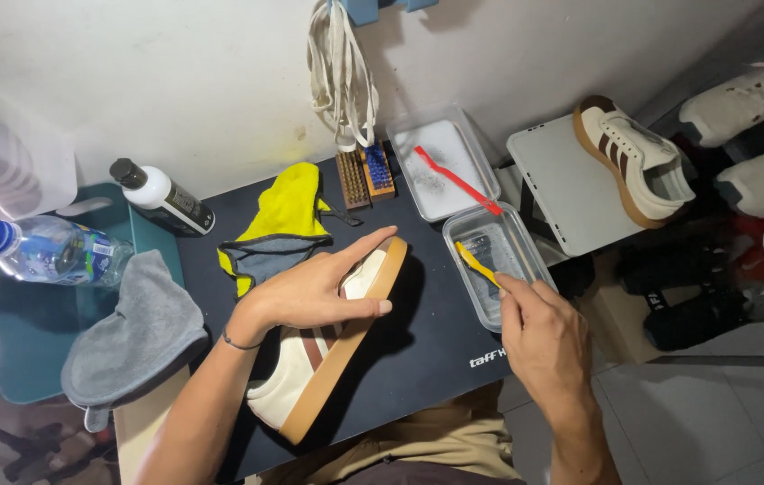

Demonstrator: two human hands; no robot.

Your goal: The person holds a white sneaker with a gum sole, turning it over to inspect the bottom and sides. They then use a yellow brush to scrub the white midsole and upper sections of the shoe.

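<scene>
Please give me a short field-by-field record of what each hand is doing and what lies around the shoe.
left hand: left hand rests flat on the cream leather sneaker with brown stripes and tan sole, tipped on its side
right hand: right hand holds the yellow-handled brush in the clear plastic tray
surface: black mat
nearby: yellow cloth; grey mitt; red-handled brush

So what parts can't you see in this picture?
All in the head view:
- Much of the shoe: the left hand lies across it.
- The yellow brush handle: the right hand closes around it.
- What is in the clear tray: too faint to tell.
- The brushes by the wall: bristles too small to make out.
- White shoes at far right: cut by the edge.
</scene>
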